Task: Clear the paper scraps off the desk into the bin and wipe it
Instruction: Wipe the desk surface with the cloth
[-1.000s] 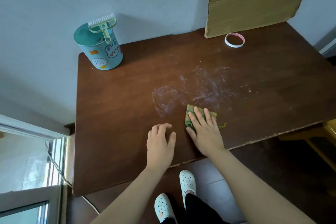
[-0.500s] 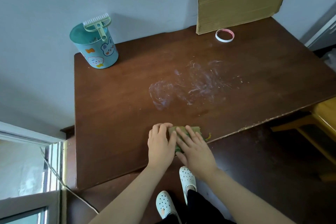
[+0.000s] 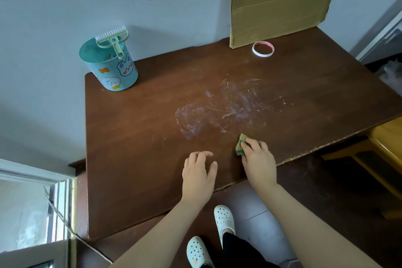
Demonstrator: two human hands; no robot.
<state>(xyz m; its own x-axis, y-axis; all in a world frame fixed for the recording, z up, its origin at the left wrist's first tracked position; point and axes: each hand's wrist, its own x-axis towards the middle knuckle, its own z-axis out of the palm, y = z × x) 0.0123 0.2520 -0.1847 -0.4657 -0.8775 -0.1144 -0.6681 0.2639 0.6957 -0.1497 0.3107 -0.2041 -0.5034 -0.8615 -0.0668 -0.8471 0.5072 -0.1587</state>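
While you look down, the pale blue-grey wall [image 3: 65, 6] fills the far side, scuffed here and there, and the tabletop [image 3: 141, 159] butts against it – dark brown wood with a dull sheen and a chipped, ragged near edge. A flat sheet of corrugated cardboard [image 3: 278, 0] stands on the back of the tabletop and leans on the wall. Dark floor [image 3: 326, 191] shows under the near edge, a window frame [image 3: 26, 213] sits low at your left, and a piece of yellow wooden furniture [image 3: 387, 143] stands at the right.

Across the middle of the wood lies a chalky white smear [image 3: 228, 106], swirled and streaky. The bin [image 3: 113, 72] stands at the back left corner, close to the wall: a small teal cylinder with cartoon animal stickers, and a light green brush [image 3: 113, 39] with white bristles lies across its rim.

Your left grip [image 3: 199, 172] rests on the tabletop near the front edge, fingers loosely bent and holding nothing. Your right grip [image 3: 257, 159], just beside it, is curled over the cloth [image 3: 241, 144] and holds it to the wood – a crumpled green and yellow wad at the smear's near edge. A white tape ring [image 3: 263, 49] lies flat by the cardboard's foot. Below, two white perforated clogs [image 3: 224, 220] stand on the floor.
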